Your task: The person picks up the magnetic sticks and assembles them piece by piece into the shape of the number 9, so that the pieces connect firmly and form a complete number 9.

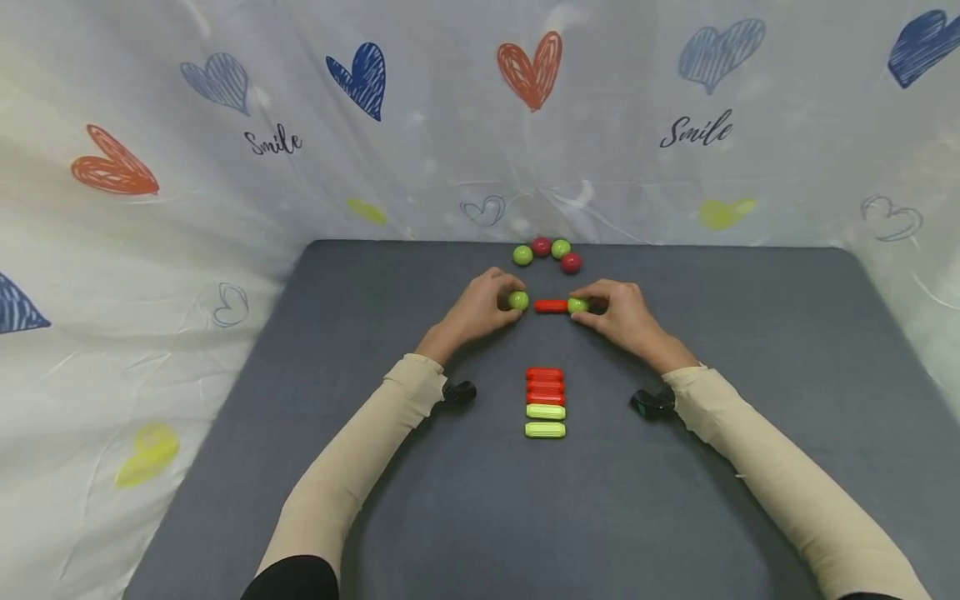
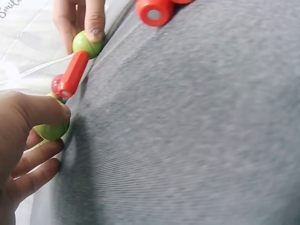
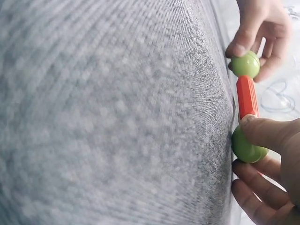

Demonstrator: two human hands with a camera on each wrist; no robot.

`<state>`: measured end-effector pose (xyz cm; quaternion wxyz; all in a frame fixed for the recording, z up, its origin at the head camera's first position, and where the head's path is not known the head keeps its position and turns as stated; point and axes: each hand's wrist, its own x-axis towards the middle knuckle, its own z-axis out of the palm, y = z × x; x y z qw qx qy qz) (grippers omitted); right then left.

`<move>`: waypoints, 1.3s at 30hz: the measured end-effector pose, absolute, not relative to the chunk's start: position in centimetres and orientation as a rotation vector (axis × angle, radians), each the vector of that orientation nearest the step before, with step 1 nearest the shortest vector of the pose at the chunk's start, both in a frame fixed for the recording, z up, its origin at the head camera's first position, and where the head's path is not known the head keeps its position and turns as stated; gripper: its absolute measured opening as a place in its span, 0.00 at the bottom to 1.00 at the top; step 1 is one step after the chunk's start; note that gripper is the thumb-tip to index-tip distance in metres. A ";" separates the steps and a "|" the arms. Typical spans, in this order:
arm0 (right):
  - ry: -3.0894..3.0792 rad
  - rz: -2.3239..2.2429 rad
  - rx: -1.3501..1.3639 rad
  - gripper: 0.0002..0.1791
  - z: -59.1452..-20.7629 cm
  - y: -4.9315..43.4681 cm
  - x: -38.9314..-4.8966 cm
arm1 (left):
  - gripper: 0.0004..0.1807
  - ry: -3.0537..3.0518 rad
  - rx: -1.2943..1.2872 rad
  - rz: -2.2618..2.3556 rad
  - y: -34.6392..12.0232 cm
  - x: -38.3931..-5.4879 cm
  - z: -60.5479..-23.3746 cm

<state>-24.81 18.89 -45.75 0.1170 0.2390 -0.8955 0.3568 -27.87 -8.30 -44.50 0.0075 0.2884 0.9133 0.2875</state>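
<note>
My left hand pinches a green ball between thumb and fingers. Facing it, my right hand pinches another green ball. A red rod joins the right hand's ball and points left toward the other one. In the head view a small gap shows between the rod's free end and the left ball. That free end has a pale metallic disc at its centre in the left wrist view, where the rod slants down from the right hand's ball. The right wrist view shows the left hand's thumb on its ball.
Behind the hands lie two loose green balls and two red balls, near the far edge of the grey table. Closer in, red rods and yellow-green rods lie in a column. A patterned sheet hangs behind.
</note>
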 end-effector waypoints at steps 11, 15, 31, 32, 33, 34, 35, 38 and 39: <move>-2.622 1.063 0.688 0.16 -45.7 18.9 -24.9 | 0.20 2.878 0.897 0.948 -7.7 -27.3 -45.4; -2.623 1.052 0.677 0.16 -45.7 18.8 -24.9 | 0.20 2.889 0.884 0.972 -7.8 -27.2 -45.6; -2.606 1.064 0.704 0.16 -45.8 19.0 -24.9 | 0.23 2.856 0.780 1.059 -9.5 -25.4 -45.1; -2.606 1.065 0.701 0.16 -45.8 19.0 -25.0 | 0.22 2.863 0.780 1.052 -9.6 -25.3 -44.9; -2.608 1.068 0.697 0.16 -45.8 19.0 -25.0 | 0.21 2.870 0.787 1.043 -9.8 -25.1 -44.8; -2.608 1.072 0.695 0.16 -45.8 19.0 -25.0 | 0.19 2.875 0.800 1.036 -9.9 -24.9 -44.7; -2.611 1.074 0.694 0.16 -45.8 19.0 -25.0 | 0.17 2.880 0.814 1.022 -10.0 -24.6 -44.6; -2.619 1.081 0.689 0.16 -45.8 19.0 -25.0 | 0.12 2.867 0.876 0.988 -10.1 -23.8 -44.2; -2.622 1.083 0.686 0.16 -45.8 19.0 -25.0 | 0.10 2.856 0.904 0.976 -10.1 -23.5 -44.2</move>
